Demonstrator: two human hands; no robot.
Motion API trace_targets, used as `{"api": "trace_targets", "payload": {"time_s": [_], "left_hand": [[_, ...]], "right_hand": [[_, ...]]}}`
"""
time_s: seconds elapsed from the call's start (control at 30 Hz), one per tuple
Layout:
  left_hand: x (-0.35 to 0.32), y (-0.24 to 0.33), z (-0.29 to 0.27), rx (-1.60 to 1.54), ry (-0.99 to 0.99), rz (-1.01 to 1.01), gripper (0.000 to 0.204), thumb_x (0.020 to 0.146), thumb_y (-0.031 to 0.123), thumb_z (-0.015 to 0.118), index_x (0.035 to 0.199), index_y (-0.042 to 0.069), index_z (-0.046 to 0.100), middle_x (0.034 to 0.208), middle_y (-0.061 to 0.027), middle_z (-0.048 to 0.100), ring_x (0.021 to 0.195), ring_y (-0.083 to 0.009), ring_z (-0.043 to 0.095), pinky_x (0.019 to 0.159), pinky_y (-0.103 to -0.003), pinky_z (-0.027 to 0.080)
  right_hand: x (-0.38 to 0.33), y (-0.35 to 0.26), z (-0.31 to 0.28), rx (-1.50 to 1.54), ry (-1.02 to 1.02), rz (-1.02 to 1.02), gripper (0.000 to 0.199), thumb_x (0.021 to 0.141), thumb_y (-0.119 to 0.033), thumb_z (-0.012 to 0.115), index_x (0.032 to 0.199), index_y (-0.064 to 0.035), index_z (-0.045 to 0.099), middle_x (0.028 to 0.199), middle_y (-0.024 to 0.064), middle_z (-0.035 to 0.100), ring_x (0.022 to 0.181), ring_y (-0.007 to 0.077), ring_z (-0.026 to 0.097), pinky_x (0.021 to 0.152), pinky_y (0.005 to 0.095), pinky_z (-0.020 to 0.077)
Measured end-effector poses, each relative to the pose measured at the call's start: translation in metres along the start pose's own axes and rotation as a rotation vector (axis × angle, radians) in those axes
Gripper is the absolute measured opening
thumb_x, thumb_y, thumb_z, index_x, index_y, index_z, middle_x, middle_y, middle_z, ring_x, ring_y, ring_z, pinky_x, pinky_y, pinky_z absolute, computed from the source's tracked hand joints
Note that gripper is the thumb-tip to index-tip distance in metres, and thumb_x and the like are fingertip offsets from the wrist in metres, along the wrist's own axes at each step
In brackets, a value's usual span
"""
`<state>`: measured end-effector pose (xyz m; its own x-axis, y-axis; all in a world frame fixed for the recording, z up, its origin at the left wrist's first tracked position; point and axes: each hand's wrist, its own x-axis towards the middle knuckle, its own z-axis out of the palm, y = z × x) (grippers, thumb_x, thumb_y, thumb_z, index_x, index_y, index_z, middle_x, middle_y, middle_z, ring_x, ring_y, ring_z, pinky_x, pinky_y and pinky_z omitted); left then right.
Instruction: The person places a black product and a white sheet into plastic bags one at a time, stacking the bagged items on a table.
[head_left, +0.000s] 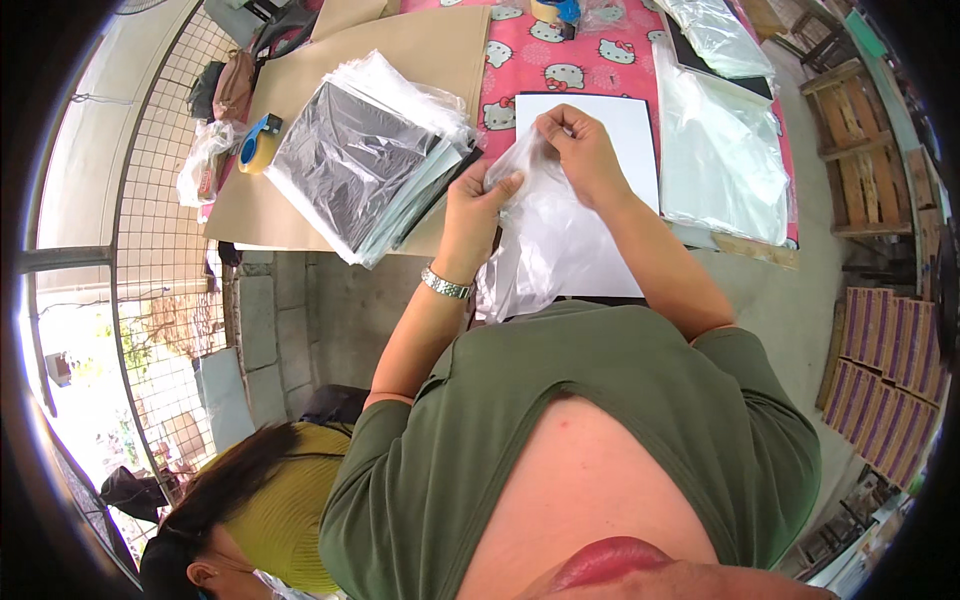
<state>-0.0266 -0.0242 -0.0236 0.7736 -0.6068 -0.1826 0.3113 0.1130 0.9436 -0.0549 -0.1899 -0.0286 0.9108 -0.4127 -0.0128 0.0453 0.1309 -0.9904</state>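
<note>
A thin transparent plastic bag [540,235] hangs between my two hands, its lower part draped toward my chest. My left hand [470,208], with a metal watch on the wrist, pinches one side of the bag between thumb and fingers. Higher up and to the right, my right hand [580,152] grips the bag's upper edge with fingers pressed together. Beneath the bag and my right forearm lies a white sheet [628,180] with a dark edge, partly hidden. Just left of my left hand is a pile of dark sheets in plastic [345,160], stacked unevenly.
To the right stands a stack of plastic-wrapped pale sheets [725,165]. A blue tape dispenser [260,145] rests at the left on brown cardboard [430,50]; another tape dispenser [556,12] is at the far side. A pink patterned cloth [600,75] covers the table. Another person [290,510] is close at lower left.
</note>
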Motion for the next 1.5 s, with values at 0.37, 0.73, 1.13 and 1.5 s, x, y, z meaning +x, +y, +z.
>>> {"api": "trace_targets", "payload": {"time_s": [0.37, 0.73, 1.13, 1.5], "left_hand": [[-0.018, -0.018, -0.052, 0.023, -0.273, -0.339, 0.033, 0.091, 0.027, 0.047, 0.110, 0.001, 0.050, 0.108, -0.0168, 0.057, 0.102, -0.0288, 0.056, 0.089, -0.044, 0.046], [0.014, -0.015, -0.035, 0.392, -0.546, -0.373, 0.031, 0.086, 0.017, 0.058, 0.112, 0.001, 0.053, 0.094, -0.0041, 0.059, 0.084, -0.0139, 0.057, 0.080, -0.028, 0.045], [0.030, -0.019, -0.023, 0.044, -0.554, -0.465, 0.043, 0.085, 0.026, 0.056, 0.118, -0.001, 0.050, 0.108, -0.0129, 0.059, 0.101, -0.0215, 0.056, 0.090, -0.036, 0.044], [0.092, -0.031, -0.062, -0.509, -0.104, -0.381, 0.030, 0.082, 0.014, 0.054, 0.107, -0.003, 0.056, 0.095, -0.0151, 0.063, 0.086, -0.0233, 0.062, 0.078, -0.033, 0.049]], "right_hand": [[-0.029, -0.022, -0.102, 1.093, -0.459, 0.119, 0.028, 0.087, -0.026, 0.055, 0.104, -0.0038, 0.057, 0.090, 0.0045, 0.061, 0.082, 0.0134, 0.057, 0.078, 0.0323, 0.0468], [-0.013, -0.015, -0.133, 0.353, 0.036, 0.283, 0.026, 0.092, -0.032, 0.049, 0.096, -0.0070, 0.054, 0.073, -0.0014, 0.056, 0.068, 0.0105, 0.056, 0.066, 0.0283, 0.0480], [0.012, 0.001, -0.161, 0.730, -0.248, -0.042, 0.022, 0.090, -0.015, 0.050, 0.110, -0.0081, 0.057, 0.095, 0.0020, 0.062, 0.082, 0.0117, 0.059, 0.074, 0.0259, 0.0471], [0.015, -0.038, -0.167, 0.327, -0.125, 0.247, 0.022, 0.079, -0.012, 0.054, 0.100, -0.0054, 0.054, 0.067, -0.0040, 0.044, 0.054, 0.0038, 0.043, 0.045, 0.0196, 0.0353]]}}
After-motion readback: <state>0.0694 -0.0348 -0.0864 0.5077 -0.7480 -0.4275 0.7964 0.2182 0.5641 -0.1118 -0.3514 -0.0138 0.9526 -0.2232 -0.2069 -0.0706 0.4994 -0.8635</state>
